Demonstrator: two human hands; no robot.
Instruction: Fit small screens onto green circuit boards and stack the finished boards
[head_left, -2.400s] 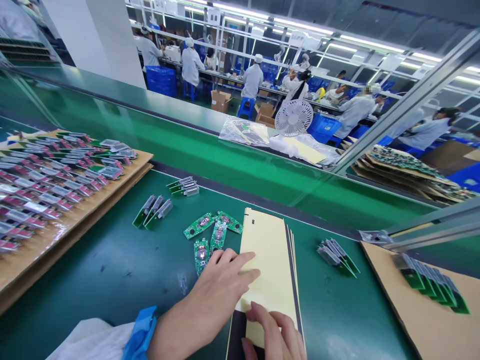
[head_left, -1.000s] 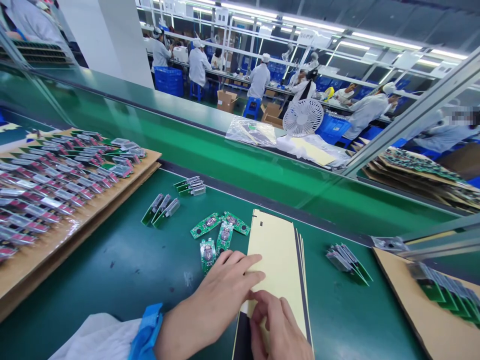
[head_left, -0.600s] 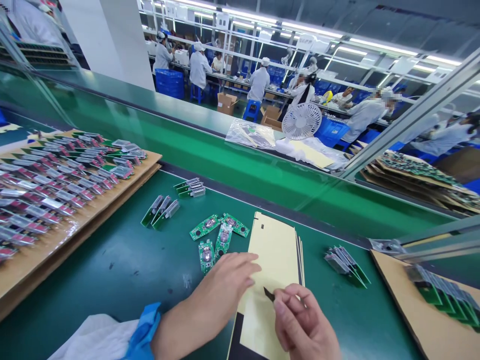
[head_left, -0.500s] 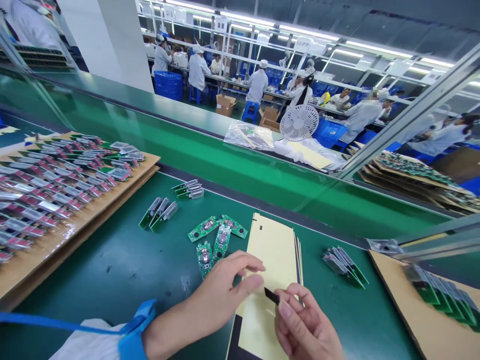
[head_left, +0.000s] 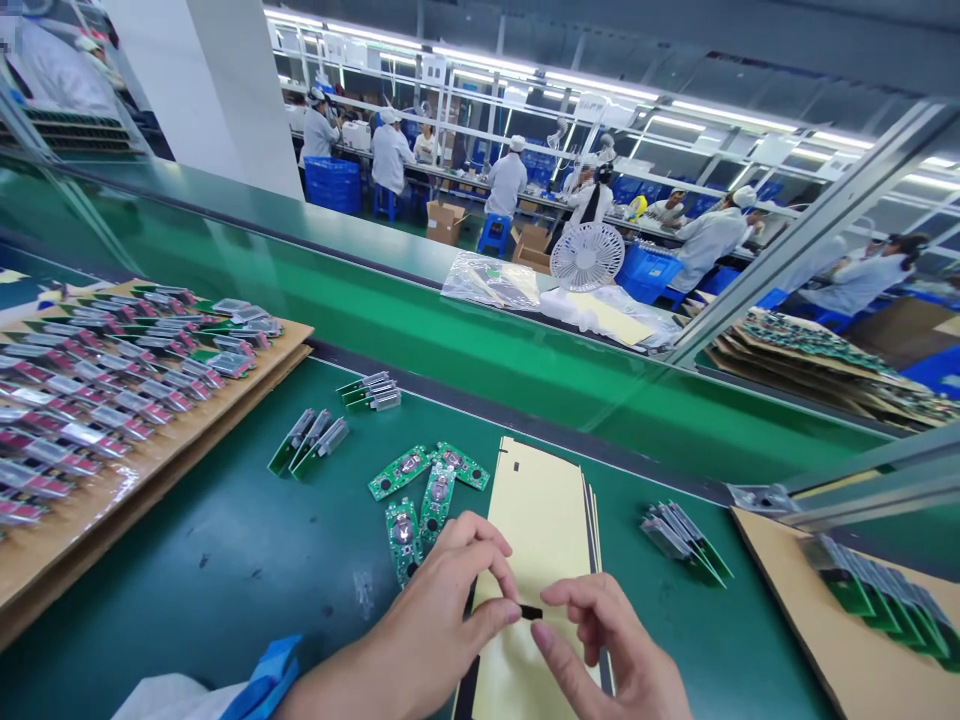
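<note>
Evidently the left hand has its grip clamped, thumb against forefinger, on a small black strip, while the right hand holds thumb and forefinger apart around the free end; whether either fingertip touches it, I can't tell from where I stand. What I'd worry about is the strip itself: it looks thin and light, so a slack pinch or a nudge from the right thumb could twist it, fold it or make it drop. Were one side sticky, which I can't make out, it might cling to the wrong finger. As for where it lies, it pokes out of the left grip toward the right one, above the near half of the yellow sheets.

Just left of the yellow sheets, four circuit boards lie close together on the desk, near enough for the left hand to knock. Farther left stand two groups of leaning boards, then a loaded cardboard. Right of the yellow sheets sits a small cluster, with a second cardboard beyond it.
</note>
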